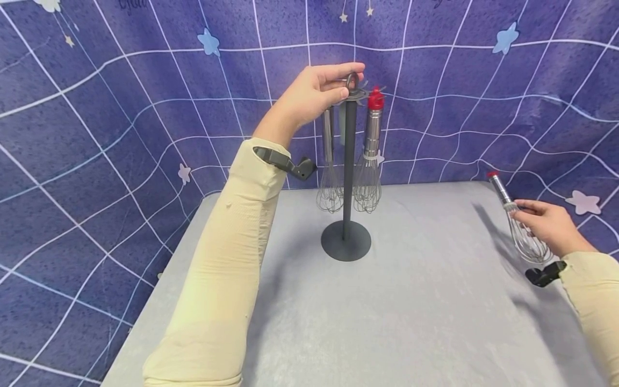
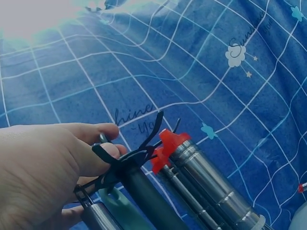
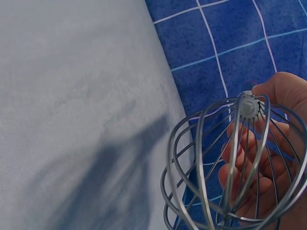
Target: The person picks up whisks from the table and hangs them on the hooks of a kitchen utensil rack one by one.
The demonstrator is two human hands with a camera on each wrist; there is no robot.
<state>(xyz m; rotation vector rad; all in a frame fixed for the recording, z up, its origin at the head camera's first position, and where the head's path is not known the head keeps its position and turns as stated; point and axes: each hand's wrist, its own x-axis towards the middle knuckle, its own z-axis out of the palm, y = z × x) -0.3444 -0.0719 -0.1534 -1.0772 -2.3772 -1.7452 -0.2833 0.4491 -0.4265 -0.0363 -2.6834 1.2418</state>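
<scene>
A dark grey utensil stand (image 1: pixel 348 177) rises from a round base. My left hand (image 1: pixel 311 99) holds it by the ring at its top, thumb and fingers about the ring in the left wrist view. A whisk with a red-tipped steel handle (image 1: pixel 373 134) hangs on the stand's right side, and a second red-tipped handle (image 2: pixel 192 196) is beside it. Another steel-handled whisk (image 1: pixel 328 134) hangs under my left hand. Off at the far right, my right hand (image 1: pixel 553 223) grips a red-tipped whisk (image 1: pixel 501 188) around its neck, handle up. Its wire loops (image 3: pixel 206 163) spread toward the wrist camera.
The light grey tabletop (image 1: pixel 416 301) carries shadows of the arms and the held whisk. A blue gridded cloth (image 1: pixel 232 75) with stars stands behind and at the sides. A greenish flat piece (image 2: pixel 122 211) hangs from the stand beside the pole.
</scene>
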